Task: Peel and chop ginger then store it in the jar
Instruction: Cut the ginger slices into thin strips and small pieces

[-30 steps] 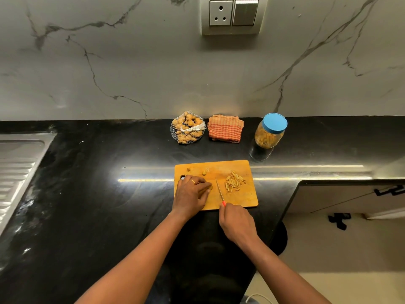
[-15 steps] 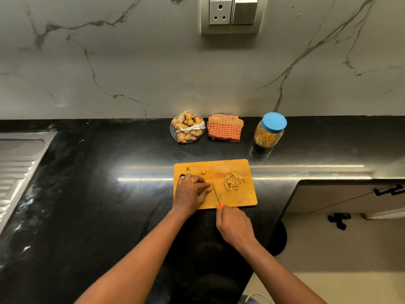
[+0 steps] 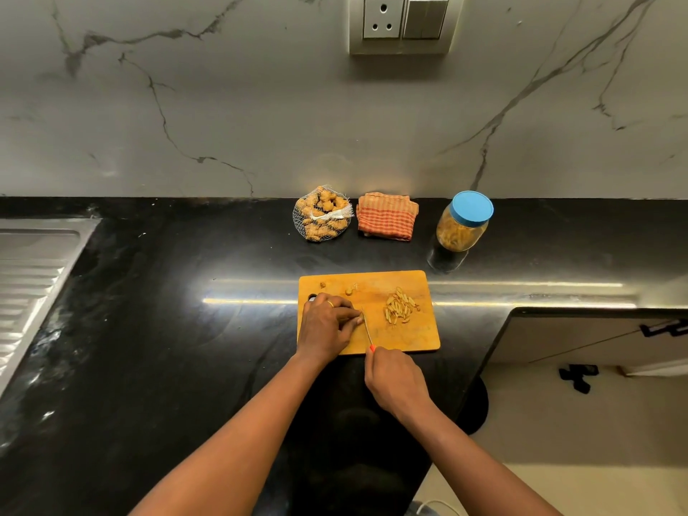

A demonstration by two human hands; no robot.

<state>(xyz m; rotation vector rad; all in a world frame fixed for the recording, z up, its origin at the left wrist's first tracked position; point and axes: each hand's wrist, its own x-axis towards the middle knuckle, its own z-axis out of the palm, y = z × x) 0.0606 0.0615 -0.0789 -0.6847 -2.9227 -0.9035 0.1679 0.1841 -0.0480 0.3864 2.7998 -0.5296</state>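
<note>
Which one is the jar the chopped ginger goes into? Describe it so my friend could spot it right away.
Look at the back of the black countertop, by the marble wall, where three things sit in a row. The jar is rightmost, beyond the mesh bag of ginger and the checked cloth. It alone is clear, with a blue lid.

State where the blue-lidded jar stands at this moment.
In the head view, the jar stands at the back of the black counter, right of the folded checked cloth and beyond the cutting board.
</note>
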